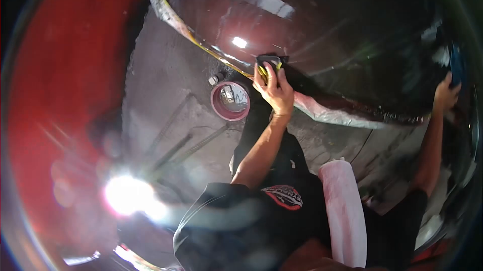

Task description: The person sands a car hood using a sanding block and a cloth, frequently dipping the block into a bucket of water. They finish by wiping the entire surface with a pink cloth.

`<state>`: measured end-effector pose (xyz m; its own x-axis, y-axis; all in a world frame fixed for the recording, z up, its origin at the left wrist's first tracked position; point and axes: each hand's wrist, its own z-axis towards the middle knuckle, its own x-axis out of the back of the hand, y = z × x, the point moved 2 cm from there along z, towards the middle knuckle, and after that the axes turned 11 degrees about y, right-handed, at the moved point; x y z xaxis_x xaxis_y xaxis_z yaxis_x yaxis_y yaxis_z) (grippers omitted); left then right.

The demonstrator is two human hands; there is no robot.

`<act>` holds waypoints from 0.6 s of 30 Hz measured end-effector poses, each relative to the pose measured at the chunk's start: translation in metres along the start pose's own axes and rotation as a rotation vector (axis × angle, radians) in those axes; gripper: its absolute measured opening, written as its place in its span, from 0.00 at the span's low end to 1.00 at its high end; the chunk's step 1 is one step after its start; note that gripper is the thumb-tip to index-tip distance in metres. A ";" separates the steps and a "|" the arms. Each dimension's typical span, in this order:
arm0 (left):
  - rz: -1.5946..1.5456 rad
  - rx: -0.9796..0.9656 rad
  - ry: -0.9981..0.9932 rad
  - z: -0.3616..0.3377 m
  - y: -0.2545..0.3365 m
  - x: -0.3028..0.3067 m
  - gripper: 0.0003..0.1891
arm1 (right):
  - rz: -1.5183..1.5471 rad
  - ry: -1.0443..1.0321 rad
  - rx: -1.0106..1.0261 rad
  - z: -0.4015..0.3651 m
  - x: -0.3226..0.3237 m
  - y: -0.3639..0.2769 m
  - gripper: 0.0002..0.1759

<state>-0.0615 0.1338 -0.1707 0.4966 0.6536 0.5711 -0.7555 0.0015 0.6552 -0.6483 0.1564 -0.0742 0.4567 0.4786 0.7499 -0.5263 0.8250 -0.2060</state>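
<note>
My left hand (pixel 274 90) presses a small dark pad with a yellow strip (pixel 269 63) against the lower edge of a glossy dark body panel (pixel 327 24). Its fingers are closed over the pad. My right hand (pixel 445 92) reaches far to the right and grips a blue pad (pixel 457 67) held against the same panel. Masking paper (pixel 327 114) runs along the panel's lower edge between the two hands.
A pink round tub (pixel 230 101) stands on the concrete floor (pixel 166 95) just left of my left hand, with a small metal piece (pixel 215 79) beside it. A whitish rolled cloth (pixel 344 210) lies on my lap. A red surface (pixel 65 95) fills the left. Glare (pixel 128 195) at lower left.
</note>
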 end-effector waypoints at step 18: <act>0.169 0.017 0.253 0.140 -0.094 -0.023 0.20 | -0.030 -0.037 -0.094 0.011 0.019 -0.024 0.49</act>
<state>0.0580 0.0128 -0.1769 0.2410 0.8114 0.5325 -0.8100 -0.1341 0.5709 -0.6350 0.1427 -0.0486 0.4433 0.4435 0.7790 -0.4427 0.8640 -0.2399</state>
